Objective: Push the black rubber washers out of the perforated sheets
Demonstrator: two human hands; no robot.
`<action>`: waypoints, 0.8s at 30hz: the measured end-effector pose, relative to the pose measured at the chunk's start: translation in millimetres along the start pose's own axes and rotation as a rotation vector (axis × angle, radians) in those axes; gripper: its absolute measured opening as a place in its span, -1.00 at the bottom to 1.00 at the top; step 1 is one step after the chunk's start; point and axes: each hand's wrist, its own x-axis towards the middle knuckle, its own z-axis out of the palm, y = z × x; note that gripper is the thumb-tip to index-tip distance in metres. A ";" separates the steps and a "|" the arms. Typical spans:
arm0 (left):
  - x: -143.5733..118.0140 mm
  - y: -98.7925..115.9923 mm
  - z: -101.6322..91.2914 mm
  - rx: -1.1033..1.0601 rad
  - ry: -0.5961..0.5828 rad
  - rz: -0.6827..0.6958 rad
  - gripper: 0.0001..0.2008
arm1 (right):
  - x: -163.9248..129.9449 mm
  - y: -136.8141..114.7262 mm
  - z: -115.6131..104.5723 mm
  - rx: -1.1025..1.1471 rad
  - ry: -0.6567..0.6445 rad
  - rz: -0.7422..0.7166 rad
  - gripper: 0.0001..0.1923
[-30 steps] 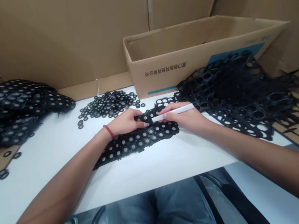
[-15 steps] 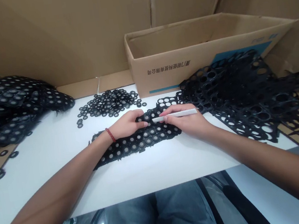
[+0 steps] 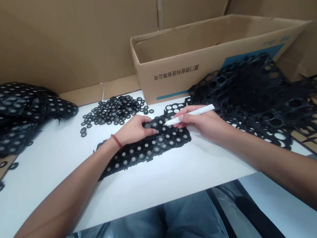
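A black rubber sheet dotted with rows of round rings lies on the white table in front of me. My left hand, with a red bead bracelet at the wrist, grips the far edge of this sheet between thumb and fingers. In my right hand is a slim white pen-like tool, pinched by thumb and forefinger. Its tip points left and meets the upper right part of the sheet; whether it touches a ring cannot be made out. Just beyond the sheet sits a pile of loose black rings.
Punched-out black sheets heap up on the right, against an open cardboard box. Ring-filled sheets are piled at the far left. Several stray rings lie near the white table's left edge. Cardboard walls stand behind.
The pen-like tool has tilted, its rear end rising and shifting right, and my right hand has moved slightly with it. My left hand stays on the sheet.
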 end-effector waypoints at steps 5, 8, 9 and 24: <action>15.5 10.7 1.2 0.123 -0.021 -0.052 -0.65 | -4.2 -2.4 -5.0 -0.070 0.072 0.009 -0.91; 22.6 13.0 4.6 0.151 -0.023 -0.011 -0.71 | -6.0 -4.7 -3.5 -0.099 0.080 -0.003 -0.92; 23.4 13.2 5.5 0.150 -0.022 -0.003 -0.73 | -6.4 -4.8 -3.3 -0.105 0.080 -0.004 -0.92; 20.8 5.6 14.0 0.082 0.010 0.054 -0.74 | -8.1 -3.2 -1.5 -0.221 0.077 -0.066 -0.91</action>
